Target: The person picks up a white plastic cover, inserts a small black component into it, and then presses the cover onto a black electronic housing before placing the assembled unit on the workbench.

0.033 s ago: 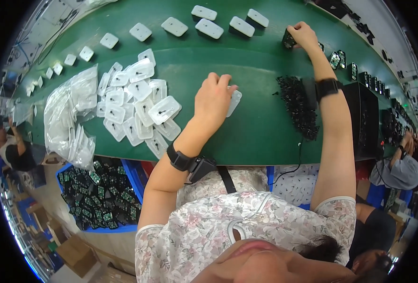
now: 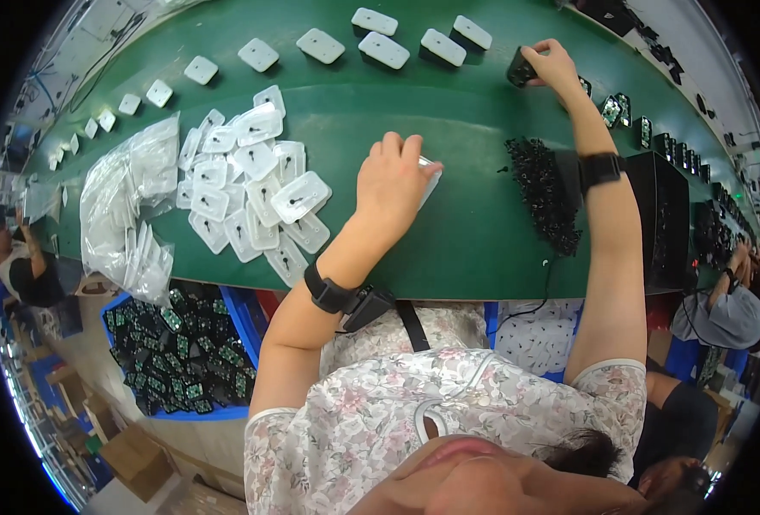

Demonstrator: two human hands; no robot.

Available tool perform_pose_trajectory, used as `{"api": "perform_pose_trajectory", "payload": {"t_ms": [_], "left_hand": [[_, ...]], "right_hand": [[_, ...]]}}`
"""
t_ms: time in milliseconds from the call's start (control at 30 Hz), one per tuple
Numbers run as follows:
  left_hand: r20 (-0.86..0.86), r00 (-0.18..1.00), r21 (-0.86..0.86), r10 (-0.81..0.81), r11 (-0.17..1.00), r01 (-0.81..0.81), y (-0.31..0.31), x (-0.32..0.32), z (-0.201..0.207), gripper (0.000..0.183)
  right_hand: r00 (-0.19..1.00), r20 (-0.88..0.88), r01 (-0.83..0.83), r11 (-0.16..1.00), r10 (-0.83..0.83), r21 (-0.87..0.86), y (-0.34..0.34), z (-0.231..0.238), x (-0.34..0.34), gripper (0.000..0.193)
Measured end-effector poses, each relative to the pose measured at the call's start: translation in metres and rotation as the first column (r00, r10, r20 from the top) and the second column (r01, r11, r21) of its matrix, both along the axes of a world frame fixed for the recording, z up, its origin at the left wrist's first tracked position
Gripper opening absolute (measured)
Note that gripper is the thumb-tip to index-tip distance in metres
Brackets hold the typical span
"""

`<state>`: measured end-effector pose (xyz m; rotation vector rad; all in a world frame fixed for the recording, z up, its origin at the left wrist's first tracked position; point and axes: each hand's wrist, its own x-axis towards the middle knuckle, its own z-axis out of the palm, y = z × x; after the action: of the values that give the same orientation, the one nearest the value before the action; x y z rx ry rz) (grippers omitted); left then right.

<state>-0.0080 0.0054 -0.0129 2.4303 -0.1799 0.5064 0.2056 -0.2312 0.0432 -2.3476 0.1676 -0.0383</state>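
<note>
Left hand (image 2: 390, 178): flat on 1 white tray (image 2: 429, 178), pinning it to the worktop (image 2: 474, 232).
Right hand (image 2: 551, 67): at 1 o'clock, gripping a black part (image 2: 520, 69).
Tray pile (image 2: 251, 184): at 9 o'clock, within reach.

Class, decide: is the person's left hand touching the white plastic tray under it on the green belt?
Touching. The head view shows the left hand pressed flat on the white tray, whose edge shows beside the fingers.
</note>
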Motion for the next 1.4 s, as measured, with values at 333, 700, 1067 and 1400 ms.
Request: {"api": "perform_pose_trajectory", "payload": {"t_ms": [333, 700, 1067, 1400], "left_hand": [[0.021, 0.987, 0.353, -0.160, 0.925, 0.142, 0.019, -0.032, -0.001, 0.051], [0.115, 0.967, -0.104, -0.227, 0.965, 0.239, 0.042, -0.047, -0.001, 0.054], [0.002, 0.966, 0.013, -0.259, 0.966, 0.259, 0.042, -0.052, -0.018, 0.059], [-0.014, 0.969, 0.177, -0.247, 0.953, 0.246, 0.039, -0.059, -0.015, 0.055]], "right_hand": [[0.790, 0.320, -0.564, 0.824, 0.523, 0.048, 0.036, -0.033, -0.134, 0.040], [0.619, 0.352, -0.650, 0.710, 0.702, -0.270, 0.057, -0.016, -0.181, 0.030], [0.566, 0.298, -0.689, 0.640, 0.769, -0.341, 0.076, -0.032, -0.203, 0.031], [0.507, 0.340, -0.660, 0.611, 0.792, -0.438, 0.075, -0.034, -0.210, 0.039]]}}
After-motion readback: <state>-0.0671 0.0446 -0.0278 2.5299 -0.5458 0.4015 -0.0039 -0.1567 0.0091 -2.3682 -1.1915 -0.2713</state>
